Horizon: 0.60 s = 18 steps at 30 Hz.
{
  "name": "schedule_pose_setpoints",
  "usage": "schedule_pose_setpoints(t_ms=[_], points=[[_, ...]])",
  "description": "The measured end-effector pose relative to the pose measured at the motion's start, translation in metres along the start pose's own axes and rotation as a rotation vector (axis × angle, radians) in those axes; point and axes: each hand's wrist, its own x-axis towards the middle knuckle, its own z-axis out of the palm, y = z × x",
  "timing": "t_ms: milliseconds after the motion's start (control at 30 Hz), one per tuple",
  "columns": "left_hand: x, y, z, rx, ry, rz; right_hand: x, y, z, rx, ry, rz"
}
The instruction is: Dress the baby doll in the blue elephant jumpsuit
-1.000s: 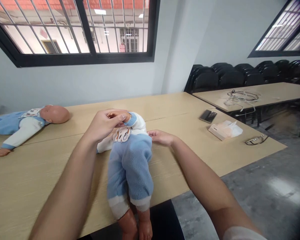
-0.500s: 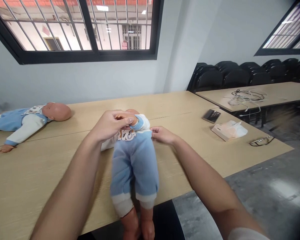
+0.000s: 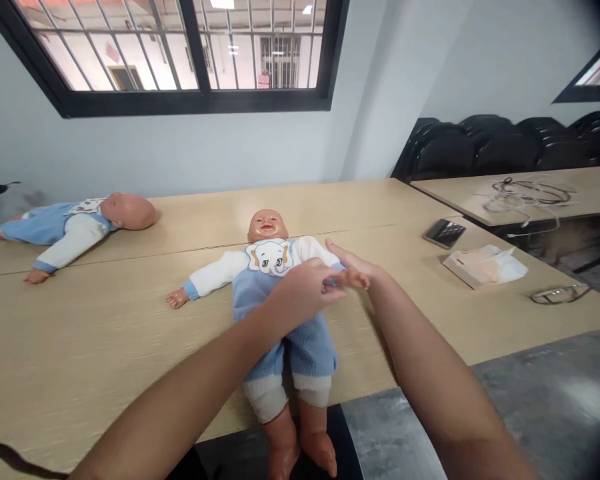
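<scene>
A baby doll (image 3: 260, 293) in a blue and white outfit with an elephant face on the chest lies on its back at the table edge, its feet beyond the edge. My left hand (image 3: 307, 283) reaches across the doll's body and is closed around its arm at the blue cuff, on the right side of the view. The doll's small hand (image 3: 355, 279) sticks out past my fingers. Just beyond it, my right hand (image 3: 363, 261) is open beside that arm, a digit stretched out near the sleeve; part of it is hidden behind the doll's hand.
A second doll (image 3: 75, 230) lies at the left back of the table (image 3: 130, 347). To the right are a phone (image 3: 445, 233), a tissue pack (image 3: 483, 265) and eyeglasses (image 3: 560, 294). Cables (image 3: 527, 197) lie on another table; stacked black chairs (image 3: 445, 150) stand behind.
My left hand has moved right with the doll's arm, uncovering its face and chest. My right hand has left the doll's side and opened beside the arm. The camera view has shifted slightly.
</scene>
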Motion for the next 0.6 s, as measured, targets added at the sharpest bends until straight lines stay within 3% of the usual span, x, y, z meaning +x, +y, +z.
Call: schedule_pose_setpoints(t_ms=[67, 133, 300, 400, 500, 600], points=[[-0.002, -0.002, 0.009, -0.026, -0.055, 0.043, -0.007, -0.001, -0.005, -0.018, -0.059, 0.081], [-0.001, -0.006, 0.009, -0.074, -0.051, 0.068, -0.011, -0.002, -0.009, -0.051, -0.06, 0.035], [0.009, -0.036, -0.024, -0.026, 0.251, 0.042, -0.01, -0.002, -0.015, -0.163, -0.061, -0.072], [0.012, -0.064, -0.047, 0.132, 0.343, -0.033, -0.009, -0.004, -0.016, -0.294, 0.059, -0.174], [0.012, -0.084, -0.061, 0.225, 0.21, -0.066, -0.012, -0.009, -0.017, -0.486, 0.168, -0.25], [0.01, -0.093, -0.061, 0.278, 0.056, -0.008, -0.016, -0.013, -0.018, -0.561, 0.17, -0.241]])
